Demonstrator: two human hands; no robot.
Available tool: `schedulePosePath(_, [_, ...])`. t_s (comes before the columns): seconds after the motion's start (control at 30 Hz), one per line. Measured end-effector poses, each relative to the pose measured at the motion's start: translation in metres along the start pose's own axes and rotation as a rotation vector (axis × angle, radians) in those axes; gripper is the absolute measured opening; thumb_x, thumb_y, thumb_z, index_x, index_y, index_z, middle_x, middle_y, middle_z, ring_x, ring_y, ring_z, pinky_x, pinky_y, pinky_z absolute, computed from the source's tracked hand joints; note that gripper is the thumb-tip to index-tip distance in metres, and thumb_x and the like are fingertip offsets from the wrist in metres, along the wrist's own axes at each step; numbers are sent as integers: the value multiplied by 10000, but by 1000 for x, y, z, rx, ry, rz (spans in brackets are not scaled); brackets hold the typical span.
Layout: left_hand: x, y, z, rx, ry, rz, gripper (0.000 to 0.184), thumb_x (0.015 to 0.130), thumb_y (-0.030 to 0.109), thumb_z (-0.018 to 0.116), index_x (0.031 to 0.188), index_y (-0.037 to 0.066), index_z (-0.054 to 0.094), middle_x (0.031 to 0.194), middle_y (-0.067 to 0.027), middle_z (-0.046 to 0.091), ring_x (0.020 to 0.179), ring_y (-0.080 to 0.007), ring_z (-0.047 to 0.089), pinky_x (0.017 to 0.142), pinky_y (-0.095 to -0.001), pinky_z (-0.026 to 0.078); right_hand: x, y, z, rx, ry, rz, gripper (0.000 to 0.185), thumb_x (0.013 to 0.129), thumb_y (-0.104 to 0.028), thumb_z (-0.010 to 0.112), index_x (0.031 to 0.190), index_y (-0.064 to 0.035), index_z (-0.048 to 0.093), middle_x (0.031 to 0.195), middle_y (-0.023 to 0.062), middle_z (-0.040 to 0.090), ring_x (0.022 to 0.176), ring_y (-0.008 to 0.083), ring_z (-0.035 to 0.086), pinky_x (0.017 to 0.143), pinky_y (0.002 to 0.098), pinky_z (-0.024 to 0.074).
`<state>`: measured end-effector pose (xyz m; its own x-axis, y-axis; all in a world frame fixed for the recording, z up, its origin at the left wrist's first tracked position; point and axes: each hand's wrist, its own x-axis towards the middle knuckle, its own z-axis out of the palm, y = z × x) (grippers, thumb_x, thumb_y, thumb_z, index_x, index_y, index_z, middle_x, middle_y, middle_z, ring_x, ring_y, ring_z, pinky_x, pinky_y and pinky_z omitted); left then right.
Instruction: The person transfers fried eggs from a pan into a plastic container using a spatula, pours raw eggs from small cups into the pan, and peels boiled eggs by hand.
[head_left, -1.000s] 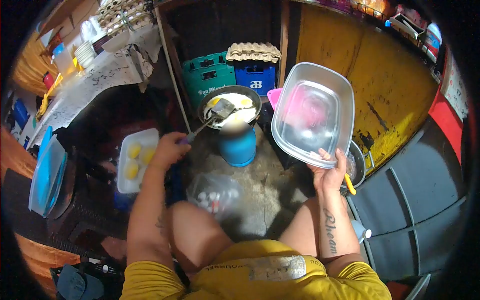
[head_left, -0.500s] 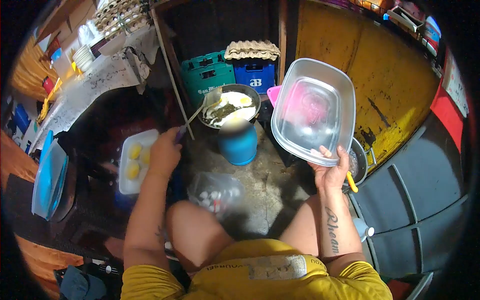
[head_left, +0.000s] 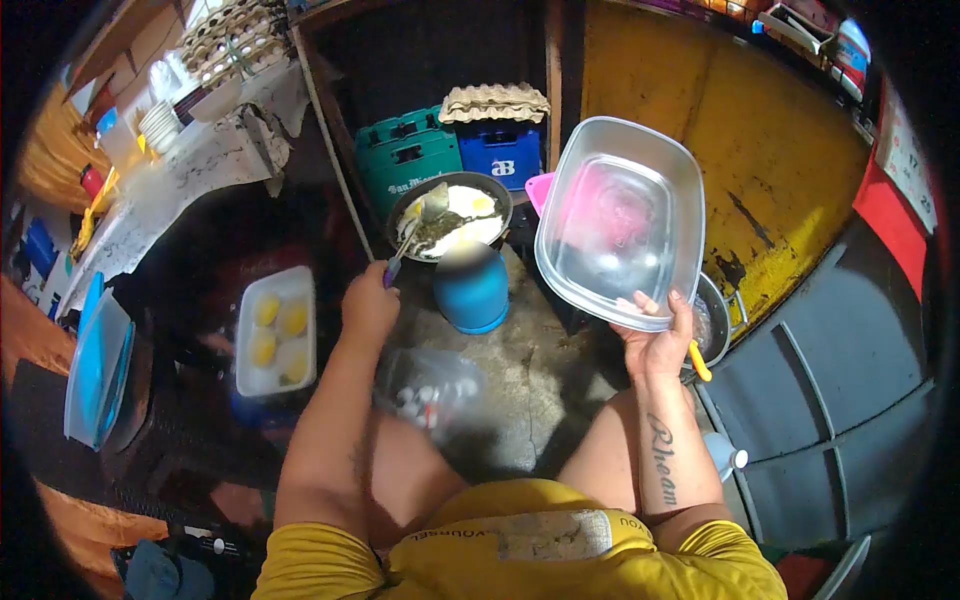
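My left hand is closed around the purple handle of a metal spatula. The blade is over the left part of a frying pan, in which eggs with set whites and yolks lie in dark oily bits. My right hand grips the lower edge of a clear plastic container, tilted so its hollow inside faces me. A white tray with several round yellow pieces lies left of my left forearm.
A blue rounded object stands below the pan. Behind are a green crate and a blue crate with egg trays. A plastic bag of eggshells or eggs lies on the floor. Another pot is at right.
My left hand has moved right and up toward the pan, bringing the spatula blade farther over the eggs. My right hand still holds the container in nearly the same place.
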<state>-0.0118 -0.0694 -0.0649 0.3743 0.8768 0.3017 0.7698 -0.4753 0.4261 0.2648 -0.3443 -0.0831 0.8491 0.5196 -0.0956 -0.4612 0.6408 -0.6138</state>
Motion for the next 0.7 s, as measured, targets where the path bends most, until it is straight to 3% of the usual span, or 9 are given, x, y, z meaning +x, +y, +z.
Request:
schedulePosePath(0.4, [36, 13, 25, -57, 18, -98, 477, 766, 154, 742, 1217, 42, 638, 1137, -232, 676, 1075, -389, 645, 942, -440, 502, 6, -2, -4, 38, 2, -8, 470, 879, -376, 635, 1213, -127, 418, 914, 111, 657, 798, 341, 699, 621, 513, 609])
schedulePosePath(0.47, [38, 14, 30, -79, 11, -78, 413, 806, 147, 722, 1192, 37, 623, 1075, -231, 689, 1023, -412, 654, 882, -477, 514, 6, -3, -4, 31, 3, 3, 467, 883, -380, 629, 1213, -125, 419, 917, 113, 657, 803, 340, 697, 625, 514, 607])
schedulePosePath(0.7, [48, 29, 37, -54, -11, -105, 418, 820, 145, 700, 1223, 58, 631, 1121, -231, 680, 1047, -403, 650, 897, -472, 512, 9, -1, -7, 52, -15, 28, 457, 887, -390, 622, 1205, -129, 424, 922, 115, 651, 811, 342, 690, 626, 513, 597])
